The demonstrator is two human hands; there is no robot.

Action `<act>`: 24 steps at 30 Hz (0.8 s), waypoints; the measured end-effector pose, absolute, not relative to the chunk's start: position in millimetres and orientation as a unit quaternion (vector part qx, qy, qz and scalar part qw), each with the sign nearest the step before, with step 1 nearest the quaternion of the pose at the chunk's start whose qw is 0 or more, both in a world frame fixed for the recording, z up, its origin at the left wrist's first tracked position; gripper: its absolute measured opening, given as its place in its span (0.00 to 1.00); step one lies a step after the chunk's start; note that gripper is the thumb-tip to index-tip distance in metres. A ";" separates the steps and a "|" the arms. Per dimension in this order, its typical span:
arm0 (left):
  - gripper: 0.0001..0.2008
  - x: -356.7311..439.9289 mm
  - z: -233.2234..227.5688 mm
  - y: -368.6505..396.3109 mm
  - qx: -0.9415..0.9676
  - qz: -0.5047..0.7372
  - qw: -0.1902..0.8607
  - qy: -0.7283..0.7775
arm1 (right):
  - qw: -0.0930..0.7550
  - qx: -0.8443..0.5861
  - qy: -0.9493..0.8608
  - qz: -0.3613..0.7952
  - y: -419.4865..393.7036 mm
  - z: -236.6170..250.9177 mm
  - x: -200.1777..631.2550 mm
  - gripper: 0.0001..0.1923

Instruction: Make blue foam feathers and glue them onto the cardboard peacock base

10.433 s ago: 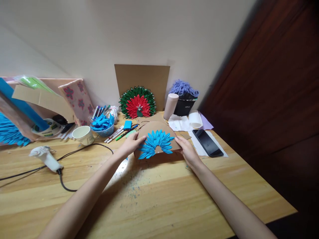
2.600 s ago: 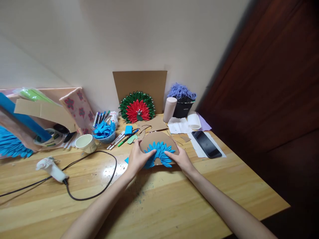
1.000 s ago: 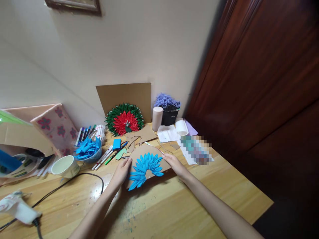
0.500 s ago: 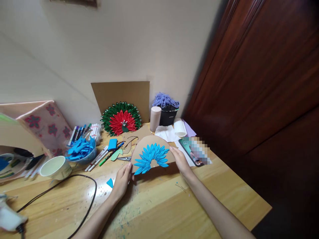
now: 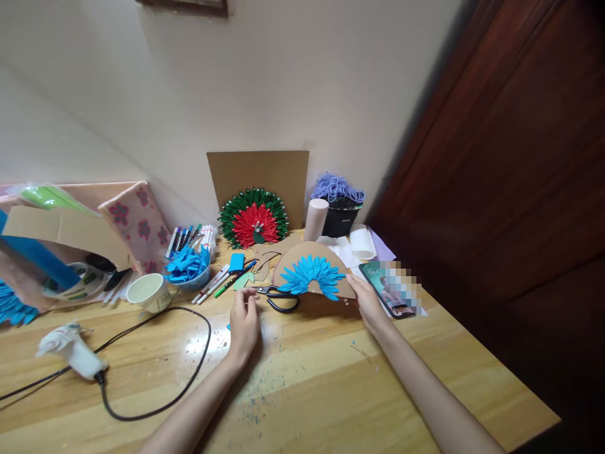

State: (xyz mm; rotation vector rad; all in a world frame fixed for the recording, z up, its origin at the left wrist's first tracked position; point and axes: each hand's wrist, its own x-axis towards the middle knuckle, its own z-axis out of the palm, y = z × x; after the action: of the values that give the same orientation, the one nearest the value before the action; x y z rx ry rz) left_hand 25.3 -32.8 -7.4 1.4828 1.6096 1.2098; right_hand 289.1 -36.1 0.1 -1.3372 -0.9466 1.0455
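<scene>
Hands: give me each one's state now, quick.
Left hand: empty, fingers loosely curled, near the scissors.
Right hand: holding the cardboard fan by its edge.

**Bench clutter, far side and left**

Red-green paper fan (image 5: 254, 218) leans on cardboard sheet (image 5: 258, 173) by the wall. Markers (image 5: 189, 236) behind bowl of blue petals (image 5: 188, 268). Paper cup (image 5: 148, 292) beside it. Glue gun (image 5: 70, 349) left, cord looping. Purple yarn (image 5: 336, 188) atop black pot.
</scene>
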 end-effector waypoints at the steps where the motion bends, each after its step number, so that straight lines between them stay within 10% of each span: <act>1: 0.10 21.4 -7.2 -29.3 0.579 0.458 0.279 0.614 | 0.568 -0.574 -0.392 0.441 -35.3 0.1 292.0 0.22; 8: 0.16 -32.6 10.7 5.5 0.650 0.215 0.104 0.722 | 0.468 -0.563 -0.450 0.512 -40.5 -3.7 275.4 0.22; 24: 0.08 -55.4 27.6 -5.7 0.736 0.051 0.288 0.611 | 0.426 -0.573 -0.513 0.476 -44.2 -18.8 262.2 0.21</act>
State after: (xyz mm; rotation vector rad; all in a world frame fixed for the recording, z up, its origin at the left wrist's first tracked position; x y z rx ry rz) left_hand -55.4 -5.7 27.6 1.9643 1.6314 0.1368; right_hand 262.2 -44.2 -18.8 -1.4334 -1.2823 1.1890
